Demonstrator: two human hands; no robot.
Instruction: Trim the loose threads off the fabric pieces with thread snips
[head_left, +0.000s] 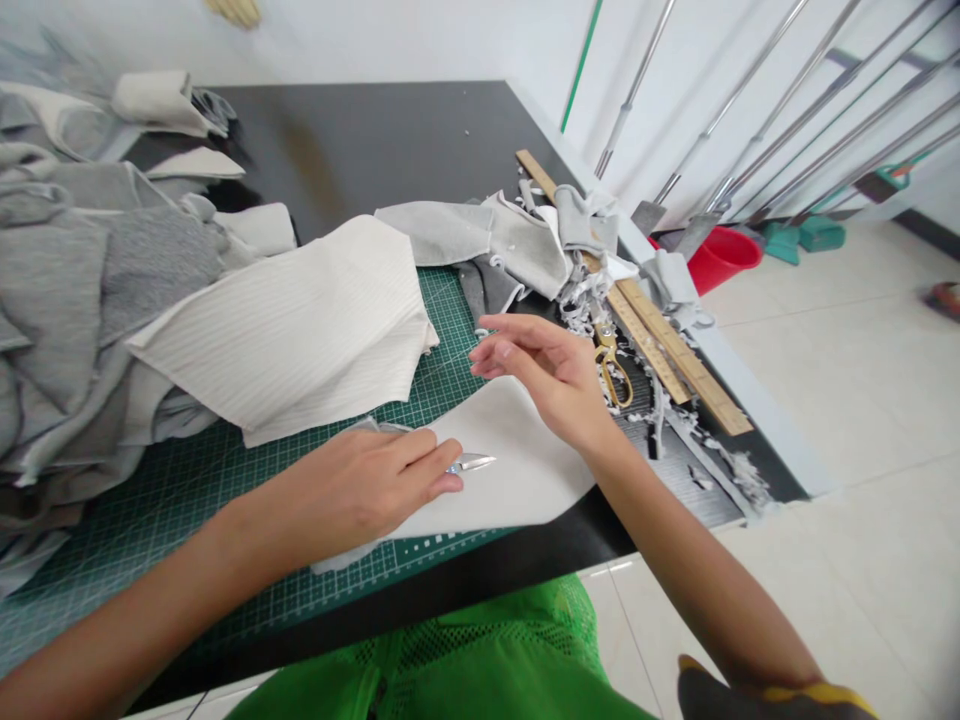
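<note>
Cream fabric (517, 480) lies flat on the near edge of the green cutting mat (187, 520), with its lower edge running close to the front of the surface (360, 140). Your left hand (352, 490) rests on it, with the fingers (424, 450) curled together over a small blade (474, 462), whose bright tip points right, just above the cloth. Your right hand (544, 375) hangs just above the far edge of the cream fabric, not touching it, with its fingers (502, 345) loosely apart and slightly curled.

Ribbed white fabric (285, 330) overlaps the mat just beyond your left hand, and a heap of grey fabric (67, 290) spreads along the left side of the surface. Past your right hand, grey scraps (510, 240) lie bunched at the far corner of the mat. Gold scissors (611, 365) lie among white shreds (577, 305), just beside two wooden rulers (660, 335) laid along the surface's right edge.

Beyond the surface, metal rods (787, 120) lean against the wall, above a red bucket (720, 258) on the tiled floor (840, 380). A green mesh garment (465, 660) shows below, at your front.
</note>
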